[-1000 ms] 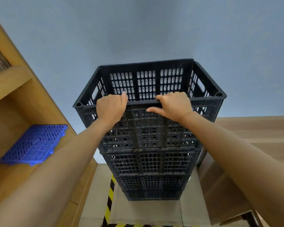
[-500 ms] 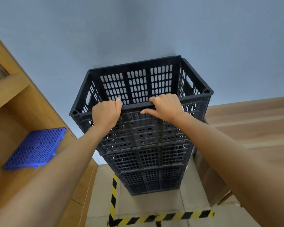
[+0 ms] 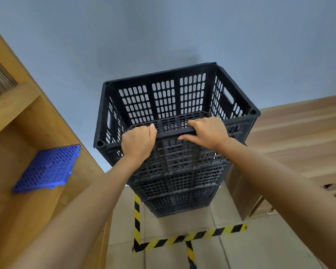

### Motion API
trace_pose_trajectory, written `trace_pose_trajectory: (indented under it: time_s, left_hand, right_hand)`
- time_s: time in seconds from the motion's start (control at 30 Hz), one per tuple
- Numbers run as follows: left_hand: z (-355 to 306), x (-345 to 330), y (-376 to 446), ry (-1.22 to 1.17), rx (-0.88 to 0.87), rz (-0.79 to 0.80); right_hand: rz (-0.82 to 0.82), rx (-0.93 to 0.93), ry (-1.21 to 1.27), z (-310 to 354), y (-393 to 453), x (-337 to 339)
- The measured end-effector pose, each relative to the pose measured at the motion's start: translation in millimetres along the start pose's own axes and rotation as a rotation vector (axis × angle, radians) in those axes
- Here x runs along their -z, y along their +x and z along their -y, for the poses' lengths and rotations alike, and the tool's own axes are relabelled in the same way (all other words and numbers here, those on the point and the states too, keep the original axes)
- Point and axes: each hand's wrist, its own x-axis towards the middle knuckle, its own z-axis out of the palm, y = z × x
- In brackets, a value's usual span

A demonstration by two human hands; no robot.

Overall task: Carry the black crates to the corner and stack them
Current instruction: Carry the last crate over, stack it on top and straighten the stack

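A tall stack of black slotted crates [image 3: 178,183] stands on the floor against the blue-grey wall, inside a corner marked by yellow-black tape. The top black crate [image 3: 163,101] is open upward and sits nested on the stack. My left hand [image 3: 138,142] grips the near rim of this top crate, fingers curled over the edge. My right hand [image 3: 206,133] holds the same rim a little further right, fingers hooked over it and thumb stretched along the front.
A wooden shelf unit [image 3: 17,117] runs along the left; a blue plastic grid panel [image 3: 47,168] lies on it. Cardboard boxes [image 3: 291,144] stand to the right of the stack. Yellow-black floor tape [image 3: 182,238] marks the floor in front.
The view has pulled back and tilted down, showing more floor and tape. Both hands keep hold of the top crate's near rim, and the crate looks lower in the frame.
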Motion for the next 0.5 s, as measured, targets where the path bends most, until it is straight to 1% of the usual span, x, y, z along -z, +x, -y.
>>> trace_pose_trajectory:
  time_s: [0.23, 0.5]
  left_hand:
    - [0.9, -2.7, 5.5, -0.033, 0.009, -0.013]
    - [15.3, -31.4, 71.3, -0.033, 0.049, -0.034]
  right_hand:
    - [-0.017, -0.024, 0.009, -1.9, 5.5, -6.1]
    - [-0.024, -0.006, 0.017, -27.3, 65.4, -31.5]
